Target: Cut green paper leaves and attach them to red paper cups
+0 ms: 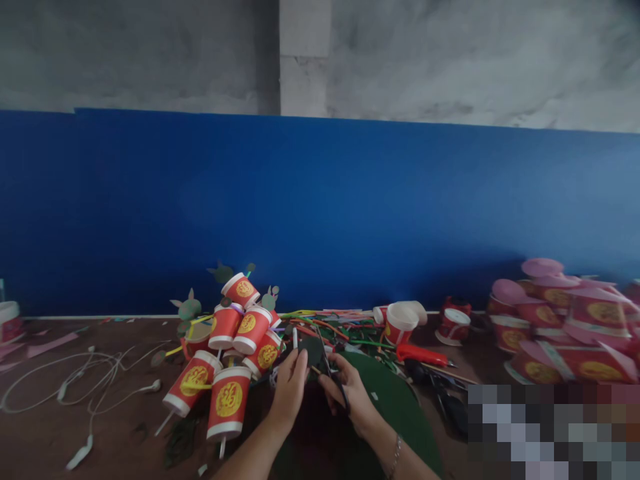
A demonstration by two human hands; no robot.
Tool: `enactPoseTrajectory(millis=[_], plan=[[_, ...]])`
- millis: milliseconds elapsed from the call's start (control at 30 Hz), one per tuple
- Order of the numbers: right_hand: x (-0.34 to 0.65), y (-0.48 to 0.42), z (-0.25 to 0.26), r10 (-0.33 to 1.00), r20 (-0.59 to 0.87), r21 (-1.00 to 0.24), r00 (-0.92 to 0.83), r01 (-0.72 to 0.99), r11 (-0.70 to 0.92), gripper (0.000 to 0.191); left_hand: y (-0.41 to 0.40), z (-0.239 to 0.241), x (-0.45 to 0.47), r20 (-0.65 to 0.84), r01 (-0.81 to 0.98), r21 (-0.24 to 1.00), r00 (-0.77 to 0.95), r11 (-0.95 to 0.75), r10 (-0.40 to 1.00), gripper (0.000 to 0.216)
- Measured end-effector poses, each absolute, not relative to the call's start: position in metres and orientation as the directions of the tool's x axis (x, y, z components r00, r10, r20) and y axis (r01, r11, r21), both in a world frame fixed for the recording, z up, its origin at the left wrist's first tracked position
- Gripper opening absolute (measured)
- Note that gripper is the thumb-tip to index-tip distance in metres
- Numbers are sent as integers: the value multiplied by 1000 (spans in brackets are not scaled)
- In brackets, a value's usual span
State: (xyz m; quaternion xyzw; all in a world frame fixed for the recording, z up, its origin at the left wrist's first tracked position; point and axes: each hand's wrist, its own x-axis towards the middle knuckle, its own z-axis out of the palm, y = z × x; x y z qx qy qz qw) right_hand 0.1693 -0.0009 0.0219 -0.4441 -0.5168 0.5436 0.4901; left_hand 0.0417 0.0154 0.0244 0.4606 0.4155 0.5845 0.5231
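**Scissors at dark green piece, both hands busy**

Left hand (pixel 290 383): thumb and fingers pinching a small dark green piece (pixel 312 349), held in front of the body, above the worktop (pixel 127 437). Right hand (pixel 353 392): fingers curled around the handles of black scissors (pixel 328 365), blades pointing away from the wearer, right beside the green piece. Can't tell if the blades touch it.

Large dark green sheet (pixel 395 400) lies below and beside the right hand. Just left of the left hand: piled red cups (pixel 229 403) with gold emblems, some with straws through them. Beyond the hands: loose heap of coloured straws (pixel 341 336). Right of that: red-handled tool (pixel 423 355). Far left: white earphones (pixel 79 455), cable tangled. Far right: stacked cups with pink tops (pixel 543 268). Blue panel (pixel 320 213) behind everything.
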Motion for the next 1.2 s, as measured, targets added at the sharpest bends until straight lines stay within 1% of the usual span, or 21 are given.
enactPoseTrajectory(millis=[133,333,400,600,767,900,967,1067,1200], plan=[[168,-3,25,992,2,-998,-123,-68,-6,61,17,22,41,80,-231,969,-55,-91,995,38],[166,-5,29,987,55,-994,-152,-104,40,57,17,21,40,189,-48,981,-3,-189,982,36],[166,-5,28,986,72,-992,-150,-113,56,56,17,21,40,200,-30,979,8,-200,980,36],[169,-1,21,988,74,-993,-139,-104,60,58,17,20,40,177,-74,981,-12,-177,984,36],[170,0,19,988,63,-996,-140,-69,54,51,17,20,40,177,-126,976,-27,-179,984,34],[168,0,20,988,70,-996,-138,-66,62,46,17,23,43,126,-179,974,-72,-137,989,39],[167,-1,22,988,65,-996,-139,-70,56,45,16,25,43,120,-178,975,-87,-134,989,40],[167,-3,26,989,37,-996,-140,-89,25,45,14,28,42,157,-93,982,-91,-165,983,40],[166,-4,29,986,73,-990,-153,-127,54,41,14,30,39,248,60,968,-131,-242,960,40]])
